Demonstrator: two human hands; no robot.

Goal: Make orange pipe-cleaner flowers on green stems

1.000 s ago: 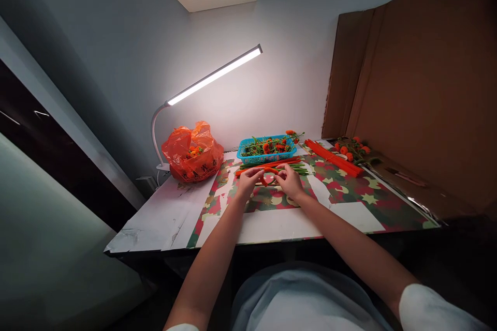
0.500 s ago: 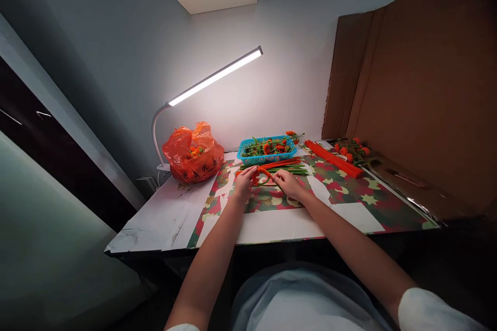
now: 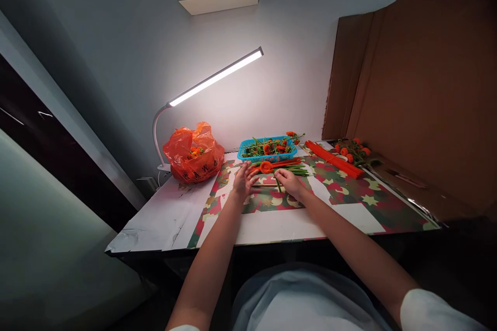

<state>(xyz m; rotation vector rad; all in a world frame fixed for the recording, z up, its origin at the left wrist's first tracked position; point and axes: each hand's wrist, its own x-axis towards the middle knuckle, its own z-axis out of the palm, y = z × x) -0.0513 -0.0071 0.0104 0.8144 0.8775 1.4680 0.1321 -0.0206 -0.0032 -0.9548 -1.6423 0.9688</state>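
Observation:
My right hand [image 3: 288,182] pinches a green pipe cleaner stem [image 3: 279,186], and its lower end pokes out below my fingers. To the left of those fingertips is an orange pipe cleaner coil [image 3: 266,167], rolled into a round flower-like head that appears joined to the stem. My left hand [image 3: 243,181] is open beside the coil, fingers spread and holding nothing. Just beyond my hands, green pipe cleaners [image 3: 298,170] and orange pipe cleaners [image 3: 285,163] lie in bundles, partly covered. A thin stick [image 3: 266,185] rests between my hands on the camouflage-patterned tabletop [image 3: 272,202].
A blue basket [image 3: 267,159] of orange flowers with green stems stands behind. Left of it are a red plastic bag [image 3: 198,160] and a lit lamp [image 3: 217,77]. On the right lie an orange pipe cleaner bundle [image 3: 334,159], several orange flowers [image 3: 351,152] and a cardboard sheet [image 3: 419,88].
My left hand has let go of the orange part and spread its fingers. The orange pipe cleaner, stretched between both hands before, now shows as a round coil by my right fingertips.

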